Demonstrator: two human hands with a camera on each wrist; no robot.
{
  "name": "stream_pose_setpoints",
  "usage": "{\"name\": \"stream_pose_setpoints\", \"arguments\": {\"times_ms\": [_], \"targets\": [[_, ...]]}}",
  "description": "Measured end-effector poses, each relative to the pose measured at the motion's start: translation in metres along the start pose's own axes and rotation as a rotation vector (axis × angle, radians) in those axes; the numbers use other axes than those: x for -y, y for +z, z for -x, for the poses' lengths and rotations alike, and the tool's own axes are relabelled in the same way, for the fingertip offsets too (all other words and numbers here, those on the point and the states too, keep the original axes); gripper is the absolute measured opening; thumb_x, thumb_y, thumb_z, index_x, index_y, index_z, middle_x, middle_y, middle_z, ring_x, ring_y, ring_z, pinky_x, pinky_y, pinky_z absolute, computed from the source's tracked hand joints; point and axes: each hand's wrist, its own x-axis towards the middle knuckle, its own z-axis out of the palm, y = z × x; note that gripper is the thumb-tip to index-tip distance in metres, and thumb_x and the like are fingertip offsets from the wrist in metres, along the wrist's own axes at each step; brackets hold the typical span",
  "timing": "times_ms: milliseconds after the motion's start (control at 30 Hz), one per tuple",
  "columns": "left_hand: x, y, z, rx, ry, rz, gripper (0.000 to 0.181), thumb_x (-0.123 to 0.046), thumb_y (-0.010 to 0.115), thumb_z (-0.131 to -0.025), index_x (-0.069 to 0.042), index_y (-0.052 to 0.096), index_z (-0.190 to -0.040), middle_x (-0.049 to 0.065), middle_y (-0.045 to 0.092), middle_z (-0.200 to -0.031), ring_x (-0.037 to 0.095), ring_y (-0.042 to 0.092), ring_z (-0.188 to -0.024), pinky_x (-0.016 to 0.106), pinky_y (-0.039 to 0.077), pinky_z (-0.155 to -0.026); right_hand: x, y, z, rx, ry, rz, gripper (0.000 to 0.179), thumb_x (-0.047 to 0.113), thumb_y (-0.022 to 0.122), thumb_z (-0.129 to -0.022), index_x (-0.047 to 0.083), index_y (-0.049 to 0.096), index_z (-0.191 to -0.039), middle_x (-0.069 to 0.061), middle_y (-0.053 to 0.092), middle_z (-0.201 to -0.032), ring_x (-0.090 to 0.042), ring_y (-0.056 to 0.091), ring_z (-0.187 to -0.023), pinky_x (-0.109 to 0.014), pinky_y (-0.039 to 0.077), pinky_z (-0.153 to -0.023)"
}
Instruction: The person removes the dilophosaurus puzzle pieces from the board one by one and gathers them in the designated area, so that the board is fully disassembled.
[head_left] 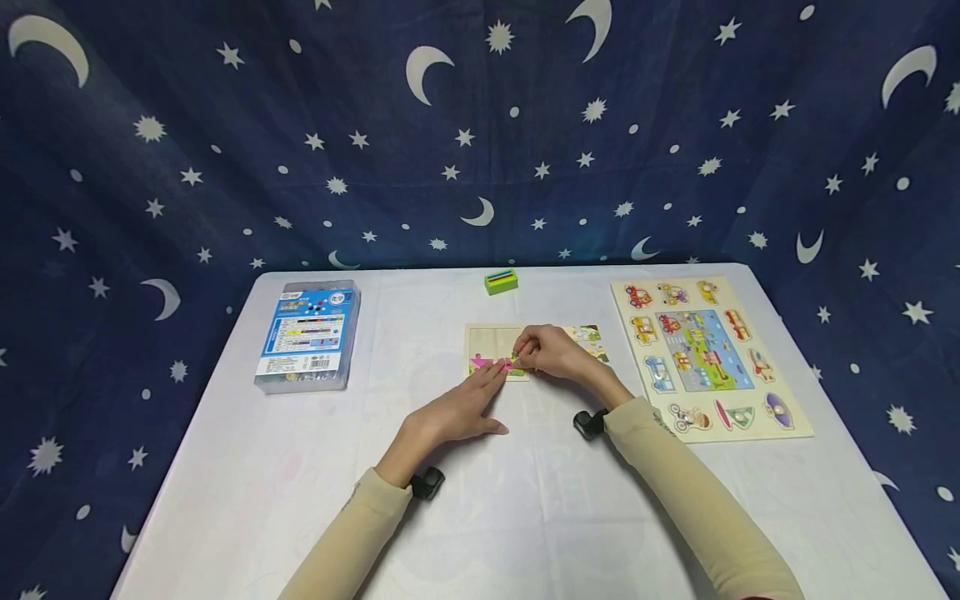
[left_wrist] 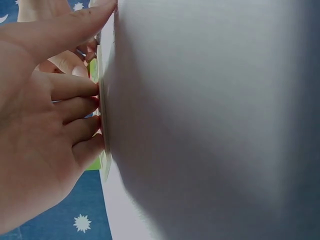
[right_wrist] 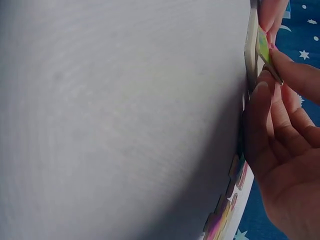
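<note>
A small wooden jigsaw tray [head_left: 482, 340] lies mid-table, with pink and green pieces along its near side and bare wood farther back. My left hand [head_left: 459, 410] reaches in from the near side, its nearly straight fingertips resting on the pieces by the tray's near edge and the thumb held apart. Over the tray's right part, my right hand [head_left: 553, 350] pinches a thin green jigsaw piece [right_wrist: 263, 49] between thumb and forefinger. In the right wrist view that piece is tilted, close to the left fingers. The right hand hides part of the tray.
Jigsaw pieces [head_left: 588, 337] lie just right of the tray. A wooden peg board [head_left: 647, 417] with vehicle pictures sits at the right. On the left is a clear plastic case [head_left: 306, 337] with a blue label; a small green block [head_left: 501, 283] with coloured stripes stands at the back.
</note>
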Motion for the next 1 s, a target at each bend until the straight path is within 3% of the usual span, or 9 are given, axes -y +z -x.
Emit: {"name": "stream_pose_setpoints", "arguments": {"times_ms": [500, 800, 1000], "targets": [[-0.003, -0.001, 0.002, -0.016, 0.013, -0.056, 0.09, -0.037, 0.074, -0.095, -0.001, 0.025, -0.162, 0.009, 0.012, -0.174, 0.027, 0.012, -0.161, 0.044, 0.022, -0.128, -0.013, -0.02, 0.023, -0.091, -0.042, -0.035, 0.014, 0.006, 0.073, -0.092, 0.0, 0.069, -0.103, -0.008, 0.069, -0.084, -0.016, 0.063, -0.07, -0.026, 0.054, -0.062], [-0.004, -0.001, 0.002, -0.015, 0.016, -0.051, 0.089, -0.035, 0.074, -0.096, -0.001, 0.025, -0.162, 0.009, 0.012, -0.174, 0.027, 0.011, -0.161, 0.044, 0.022, -0.128, -0.025, -0.038, 0.044, -0.121, 0.025, -0.052, 0.016, 0.009, 0.071, -0.095, 0.0, 0.069, -0.108, -0.01, 0.069, -0.087, -0.023, 0.068, -0.071, -0.034, 0.058, -0.065], [-0.004, -0.001, 0.002, -0.013, 0.007, -0.049, 0.089, -0.035, 0.075, -0.095, -0.001, 0.026, -0.162, 0.008, 0.012, -0.174, 0.026, 0.012, -0.161, 0.044, 0.022, -0.128, -0.037, -0.048, 0.055, -0.141, 0.049, -0.035, 0.016, 0.01, 0.072, -0.095, 0.001, 0.07, -0.109, -0.01, 0.07, -0.089, -0.022, 0.069, -0.073, -0.032, 0.058, -0.066]]}}
